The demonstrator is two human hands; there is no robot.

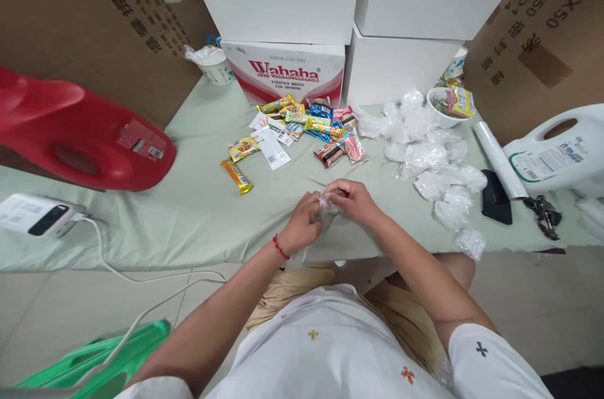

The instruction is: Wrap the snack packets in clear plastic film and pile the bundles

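My left hand (304, 223), with a red cord bracelet at the wrist, and my right hand (356, 201) meet near the table's front edge. Between them they pinch a crumpled piece of clear plastic wrap (329, 205); whatever lies inside it is too small to make out. Beyond my hands lies a loose pile of packaged snacks (306, 119). A yellow snack bar (236, 176) and a yellow cookie packet (243, 148) sit on its left side. To the right spreads a heap of clear plastic-wrapped bundles (425, 153).
A Wahaha carton (287, 72) and white boxes (401, 68) stand at the back. On the left are a red jug (85, 134) and a white power bank (38, 215) with a cable. At right are a paper bowl (441, 111), film roll (500, 160), black phone (495, 197) and white jug (561, 147).
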